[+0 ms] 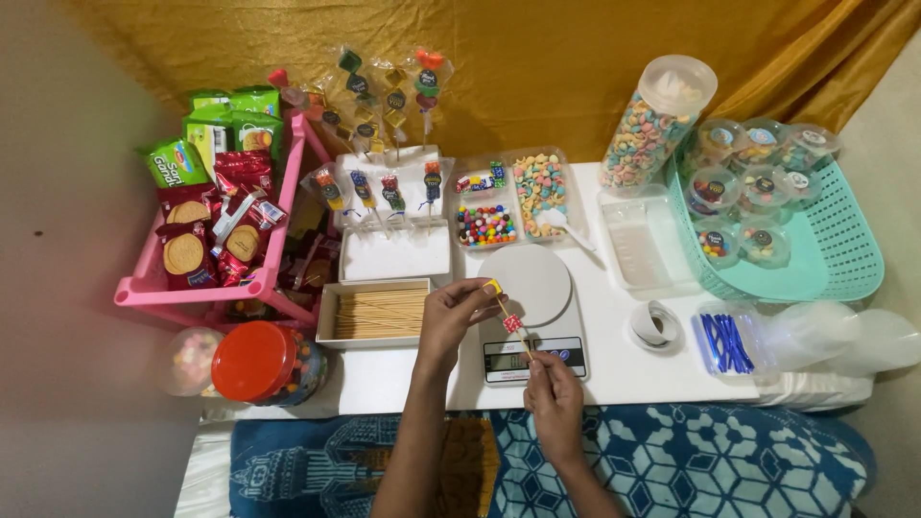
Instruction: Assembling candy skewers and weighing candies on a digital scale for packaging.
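Observation:
My right hand (554, 395) pinches the lower end of a thin wooden skewer (521, 341) that slants up to the left. A small red candy (512, 323) is threaded partway along it. My left hand (453, 315) holds a small yellow candy (492, 287) at the skewer's upper tip. Both hands hover over the front of a white kitchen scale (531, 288) with a round plate. An open box of skewers (376, 315) lies just left of my left hand.
A divided tray of coloured candies (508, 203) and a foam block stuck with finished candy skewers (393, 254) sit behind the scale. At left are a pink rack of biscuit packs (216, 230) and a red-lidded jar (257, 363). On the right stand a cereal jar (657, 120), a teal basket of cups (835, 259), tape (655, 323) and blue twist ties (726, 342).

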